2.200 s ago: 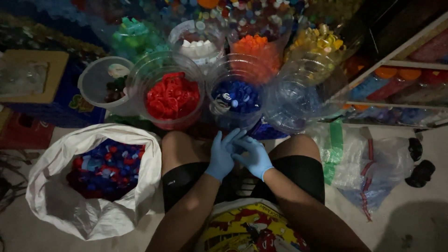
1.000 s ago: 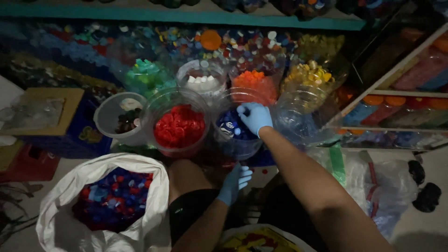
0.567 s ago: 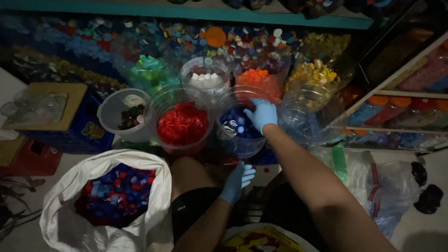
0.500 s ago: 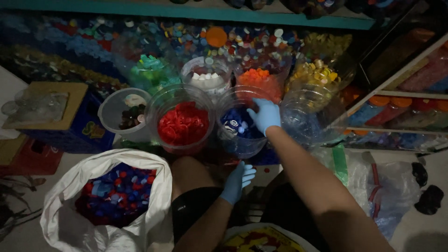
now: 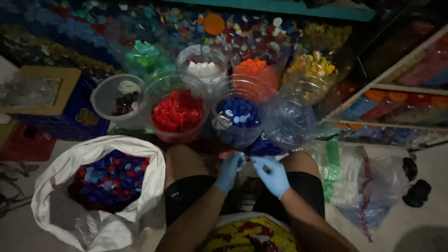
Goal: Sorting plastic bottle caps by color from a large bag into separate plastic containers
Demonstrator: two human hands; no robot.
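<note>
White plastic sack (image 5: 100,219) at far left on the floor, mouth rolled open, filled with mixed blue and red bottle caps (image 5: 109,179). Above it, a blue box (image 5: 70,116) with a yellow patch on its side, topped by a tan cardboard frame (image 5: 42,88) around a clear sheet. Next right, a grey-white tub (image 5: 109,100) holding a few dark caps.

Clear round containers in two rows, left to right: green caps (image 5: 144,53) at the back, red caps (image 5: 178,111) in a front jar, white caps (image 5: 203,70) behind, blue caps (image 5: 239,112) in the front middle jar, orange caps (image 5: 252,67) behind that, a seemingly empty clear jar (image 5: 291,123) to the right, yellow caps (image 5: 312,65) at the back right. Beyond all, a bed of loose mixed caps (image 5: 224,28) along the wall, one large orange lid among them.

Close to the body, between bare knees and just below the blue-cap jar: left hand (image 5: 229,170) and right hand (image 5: 273,176), both in blue gloves, fingertips meeting. Left fingers (image 5: 240,159) pinched on a small reddish piece, too dim to name; right fingers (image 5: 255,161) curled loosely, touching the same spot, grip not clear.

At right, clear plastic bags (image 5: 364,182) crumpled on the floor, one with a green strip, one with a red line. Two black lumps (image 5: 415,186) beside them. Shelf frame (image 5: 396,84) slanting up at far right, orange and reddish shapes behind it, blurred.
</note>
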